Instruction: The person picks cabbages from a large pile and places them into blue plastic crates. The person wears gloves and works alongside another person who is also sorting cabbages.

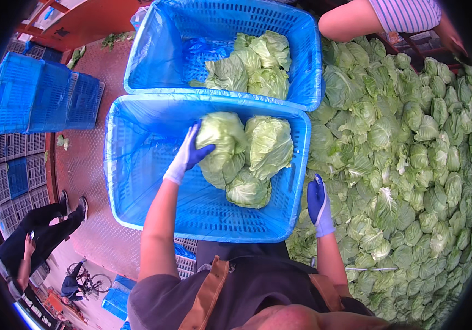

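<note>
My left hand (189, 151), in a white glove with blue fingers, has its thumb and fingers spread against the left side of a pale green cabbage (219, 137) and grips it. The cabbage is slightly blurred, inside a blue crate (137, 192) lined with thin plastic. Beside it in the crate are another cabbage (269, 144) and a smaller, rounder cabbage (248, 188). Outside the crate's right wall, my right hand (319, 203), gloved the same way, is over the edge of the cabbage pile (384, 176). Its fingers are stretched out together, and nothing shows in them.
A second lined blue crate (159, 44) with several cabbages adjoins the far side. Another person's arm (351, 21) reaches in at the top right. Stacked blue crates (38, 96) stand left on the reddish metal floor (90, 137). Someone in dark trousers (43, 220) is at the lower left.
</note>
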